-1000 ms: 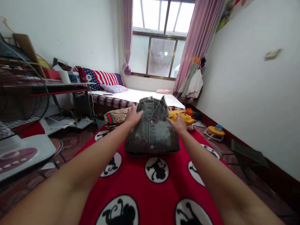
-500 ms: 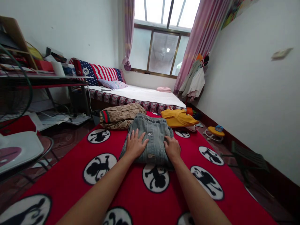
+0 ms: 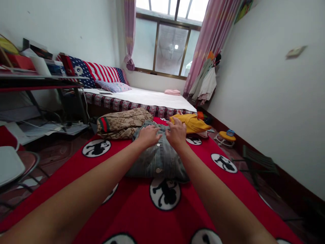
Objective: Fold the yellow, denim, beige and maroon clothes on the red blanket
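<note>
A folded grey-blue denim garment (image 3: 158, 159) with metal buttons down its middle lies on a red cloth (image 3: 122, 203) printed with black monkeys in white circles. My left hand (image 3: 149, 135) is over the upper left part of the denim, fingers apart. My right hand (image 3: 177, 132) is over its upper right part, its fingers spread too. Whether the fingertips touch the fabric I cannot tell. Behind on the left lies a folded brown patterned garment (image 3: 122, 123) with a green and red stripe. A folded yellow garment (image 3: 194, 123) lies behind on the right.
A bed (image 3: 147, 96) with a white sheet stands beyond the red cloth, under the window. On the left are a cluttered desk (image 3: 48, 79) and a white chair (image 3: 10, 166). A small yellow stool (image 3: 226, 136) and a dark folding stool (image 3: 259, 161) stand on the right.
Both hands have moved forward from the middle of the denim garment to its far part, and closer together. The view has turned slightly to the right.
</note>
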A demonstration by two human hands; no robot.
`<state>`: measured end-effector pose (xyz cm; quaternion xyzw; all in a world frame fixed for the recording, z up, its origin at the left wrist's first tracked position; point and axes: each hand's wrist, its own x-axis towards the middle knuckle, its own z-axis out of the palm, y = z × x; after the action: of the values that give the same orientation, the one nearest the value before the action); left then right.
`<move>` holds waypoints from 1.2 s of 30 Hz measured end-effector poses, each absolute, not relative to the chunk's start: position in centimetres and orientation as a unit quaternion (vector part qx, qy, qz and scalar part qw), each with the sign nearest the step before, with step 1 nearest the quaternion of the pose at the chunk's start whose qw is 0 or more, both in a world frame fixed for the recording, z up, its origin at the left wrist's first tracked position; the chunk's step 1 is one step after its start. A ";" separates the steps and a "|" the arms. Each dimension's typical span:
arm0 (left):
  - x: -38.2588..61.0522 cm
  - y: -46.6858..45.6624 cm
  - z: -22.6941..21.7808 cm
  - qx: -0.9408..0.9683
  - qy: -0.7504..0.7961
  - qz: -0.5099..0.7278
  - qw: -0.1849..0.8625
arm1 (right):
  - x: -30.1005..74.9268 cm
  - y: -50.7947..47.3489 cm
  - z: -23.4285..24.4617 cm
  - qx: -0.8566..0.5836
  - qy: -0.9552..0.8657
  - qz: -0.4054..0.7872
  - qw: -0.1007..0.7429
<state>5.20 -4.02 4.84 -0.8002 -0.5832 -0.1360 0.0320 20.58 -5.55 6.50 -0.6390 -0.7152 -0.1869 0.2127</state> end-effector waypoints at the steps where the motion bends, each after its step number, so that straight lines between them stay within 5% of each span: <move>1: 5.3 -3.3 4.2 -0.795 -0.588 -0.145 0.037 | 20.4 -4.7 5.6 -0.642 -0.715 -0.174 0.217; 7: 4.3 -0.8 -3.1 -0.763 -0.637 -0.115 -0.007 | 21.9 -1.6 -2.1 -0.724 -0.684 0.061 0.065; 36: 4.4 -1.3 -3.0 -0.752 -0.654 -0.080 -0.027 | 22.1 -1.7 -2.5 -0.716 -0.689 0.044 0.104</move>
<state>4.41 -1.27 -3.01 -0.7521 -0.6536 -0.0802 -0.0274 22.10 -1.68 -2.47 -0.7162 -0.6887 0.0436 0.1042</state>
